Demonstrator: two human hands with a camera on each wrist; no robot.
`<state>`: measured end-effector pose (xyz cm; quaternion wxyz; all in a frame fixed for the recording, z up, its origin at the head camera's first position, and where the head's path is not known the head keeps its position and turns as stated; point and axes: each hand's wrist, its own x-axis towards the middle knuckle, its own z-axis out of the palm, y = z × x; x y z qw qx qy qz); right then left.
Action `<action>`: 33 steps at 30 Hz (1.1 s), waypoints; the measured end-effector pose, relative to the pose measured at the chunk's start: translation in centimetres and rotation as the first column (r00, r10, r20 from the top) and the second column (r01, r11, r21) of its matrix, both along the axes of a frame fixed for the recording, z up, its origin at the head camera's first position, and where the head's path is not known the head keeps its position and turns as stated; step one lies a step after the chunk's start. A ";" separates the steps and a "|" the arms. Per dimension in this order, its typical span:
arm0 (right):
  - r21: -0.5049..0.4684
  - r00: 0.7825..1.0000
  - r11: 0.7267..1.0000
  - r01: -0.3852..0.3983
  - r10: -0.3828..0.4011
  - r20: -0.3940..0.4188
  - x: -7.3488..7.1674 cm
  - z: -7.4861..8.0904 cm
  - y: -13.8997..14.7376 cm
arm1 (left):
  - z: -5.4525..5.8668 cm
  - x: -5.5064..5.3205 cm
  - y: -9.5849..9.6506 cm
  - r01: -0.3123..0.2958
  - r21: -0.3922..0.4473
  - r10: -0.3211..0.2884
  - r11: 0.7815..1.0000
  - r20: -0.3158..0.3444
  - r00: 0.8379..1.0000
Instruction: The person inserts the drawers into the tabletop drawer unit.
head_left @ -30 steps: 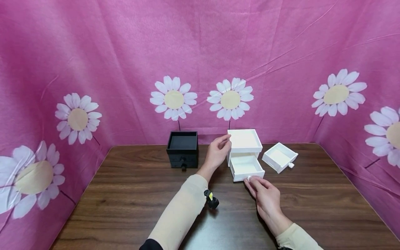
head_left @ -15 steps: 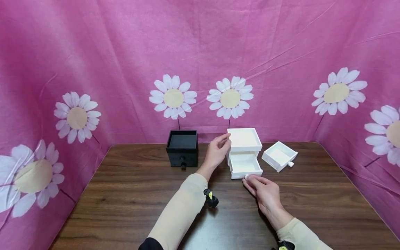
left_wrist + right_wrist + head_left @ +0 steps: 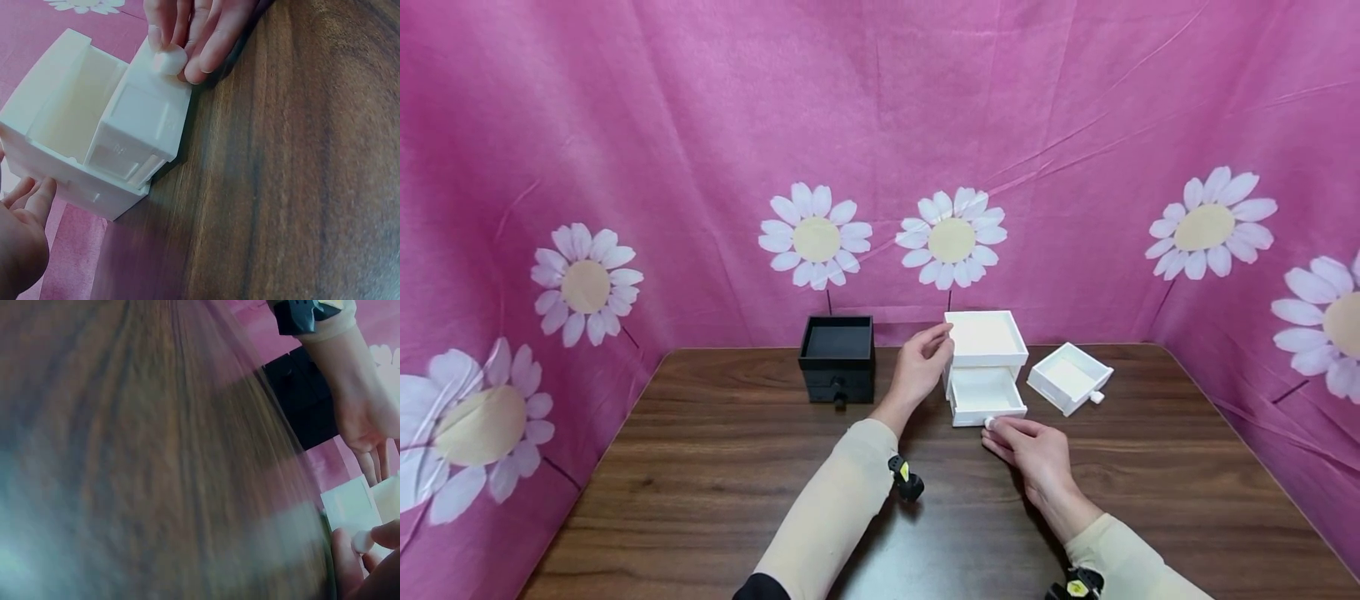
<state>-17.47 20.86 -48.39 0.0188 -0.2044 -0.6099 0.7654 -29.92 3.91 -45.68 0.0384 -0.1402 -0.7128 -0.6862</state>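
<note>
A white mini chest of drawers (image 3: 988, 337) stands at the back of the table, its lower drawer (image 3: 987, 392) partly pulled out and the slot above it bare. My right hand (image 3: 1041, 462) pinches the round white knob (image 3: 170, 60) on that drawer's front between thumb and fingers. On the chest's left side my left hand (image 3: 917, 367) rests with its fingers extended against the wall and upper edge; the left wrist view shows the fingertips (image 3: 42, 194) touching the side. A second white drawer (image 3: 1071, 377), removed, lies to the right with its knob facing front right.
A black mini chest of drawers (image 3: 837, 362) with an open-topped tray and dark knobs stands left of the white one. Pink cloth (image 3: 880, 125) printed with daisies hangs behind and at both sides of the brown wooden table (image 3: 715, 467).
The lower drawer has slid a little farther into the white chest, the right hand moving forward with its knob. The left hand and the loose drawer have stayed in place.
</note>
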 end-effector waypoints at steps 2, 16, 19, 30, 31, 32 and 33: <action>0.011 1.000 1.000 -0.008 0.008 0.004 -0.2 0.0 0.1 | 0.0 0.0 0.0 -0.002 -0.007 0.002 1.000 0.004 1.000; 0.062 1.000 0.998 -0.021 0.021 -0.006 -1.5 0.3 0.1 | 0.0 0.0 0.0 0.000 -0.006 0.000 1.000 -0.004 1.000; 0.059 1.000 0.998 -0.014 0.015 -0.013 -1.7 0.3 0.0 | -0.1 0.0 0.0 0.003 -0.004 -0.003 1.000 -0.008 1.000; 0.058 1.000 0.998 -0.010 0.012 -0.029 -2.4 0.2 -0.1 | 0.0 0.1 0.0 -0.005 0.003 0.005 1.000 -0.014 1.000; 0.060 0.999 0.998 -0.011 0.012 -0.031 -2.4 0.2 -0.1 | 0.0 0.1 0.0 -0.007 0.001 0.007 1.000 -0.018 1.000; 0.062 0.999 0.998 -0.011 0.013 -0.032 -2.5 0.2 -0.1 | 0.0 0.1 0.1 -0.008 0.001 0.008 1.000 -0.020 1.000; 0.064 0.999 0.998 -0.012 0.014 -0.032 -2.5 0.1 0.0 | -0.1 0.1 0.1 -0.009 0.001 0.009 1.000 -0.022 1.000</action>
